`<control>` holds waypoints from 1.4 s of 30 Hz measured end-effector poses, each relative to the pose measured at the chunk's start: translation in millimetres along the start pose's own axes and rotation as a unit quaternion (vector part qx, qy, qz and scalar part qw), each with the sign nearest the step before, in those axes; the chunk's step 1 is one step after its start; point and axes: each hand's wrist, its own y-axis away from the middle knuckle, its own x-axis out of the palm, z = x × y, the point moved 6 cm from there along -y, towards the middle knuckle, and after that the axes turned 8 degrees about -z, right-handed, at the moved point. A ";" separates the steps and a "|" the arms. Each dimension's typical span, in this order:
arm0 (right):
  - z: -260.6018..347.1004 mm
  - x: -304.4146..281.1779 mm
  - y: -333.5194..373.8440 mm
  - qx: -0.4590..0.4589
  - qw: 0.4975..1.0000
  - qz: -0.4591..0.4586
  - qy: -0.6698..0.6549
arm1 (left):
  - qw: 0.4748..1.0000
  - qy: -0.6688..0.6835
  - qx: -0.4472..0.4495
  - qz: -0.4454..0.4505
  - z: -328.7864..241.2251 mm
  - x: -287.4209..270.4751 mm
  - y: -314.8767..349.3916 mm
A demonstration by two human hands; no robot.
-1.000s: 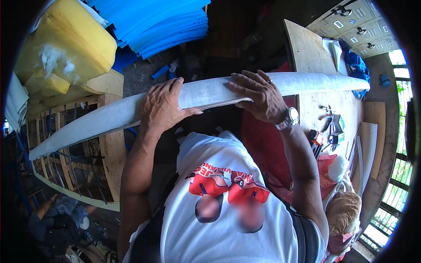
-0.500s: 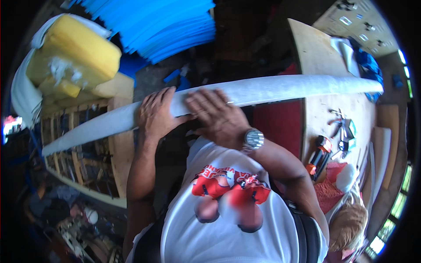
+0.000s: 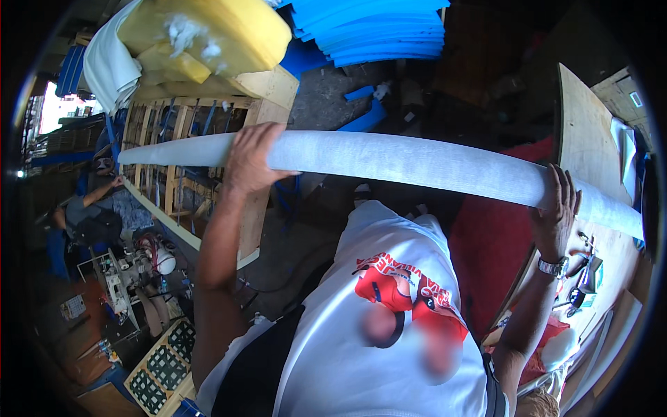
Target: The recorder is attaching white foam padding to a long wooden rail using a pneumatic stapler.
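Observation:
A long white roll of fabric-like material (image 3: 389, 158) stretches across the view in front of my body, bending with the lens. My left hand (image 3: 254, 161) is wrapped over it left of the middle, with the thumb along its near edge. Far to the right, my right hand (image 3: 556, 198) grips the same roll, its fingers over the top and a metal watch (image 3: 553, 267) on the wrist. The roll's left end lies over a wooden frame (image 3: 179, 156), and its right end passes above a wooden tabletop (image 3: 590, 174).
Yellow foam (image 3: 236, 35) rests on the frame at upper left. Blue sheets (image 3: 368, 31) are stacked at the back. Tools (image 3: 583, 278) and a red cloth (image 3: 545, 347) lie on the right table. Another person (image 3: 90, 212) is at far left, near a sewing machine (image 3: 118, 285).
My hands have moved apart: the right one slid from beside the left to far along the roll. The view has turned, and the roll now slopes down to the right.

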 end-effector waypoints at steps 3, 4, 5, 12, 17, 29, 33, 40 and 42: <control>6.3 3.8 2.6 -0.002 1.000 -0.008 0.016 | 0.998 -0.014 -0.062 0.022 55.8 -10.4 26.8; 10.7 3.4 2.8 -0.001 0.999 -0.013 0.030 | 0.995 -0.013 -0.088 0.041 67.7 -9.2 33.7; 18.4 4.8 5.5 -0.005 0.999 -0.012 0.035 | 0.995 -0.008 -0.090 0.039 73.9 -8.7 40.3; 30.2 61.0 157.8 0.541 0.600 -0.322 -0.494 | 0.996 -0.022 -0.077 -0.035 95.5 4.4 98.5; 170.4 85.9 135.7 0.503 0.414 -0.169 -0.739 | 0.996 -0.003 -0.052 -0.074 101.8 32.2 162.0; 217.0 184.3 164.9 0.662 0.362 -0.156 -0.638 | 0.883 0.336 -0.167 0.281 198.3 177.5 24.0; 168.2 142.6 184.9 0.654 0.325 -0.216 -0.648 | 0.837 0.259 -0.186 0.444 135.8 260.6 -4.6; 113.5 110.6 203.3 0.652 0.276 -0.296 -0.641 | 0.899 0.182 0.007 0.398 60.5 171.2 32.2; 105.2 116.6 211.8 0.614 0.271 -0.309 -0.674 | 0.914 0.236 -0.059 0.324 54.3 137.5 46.5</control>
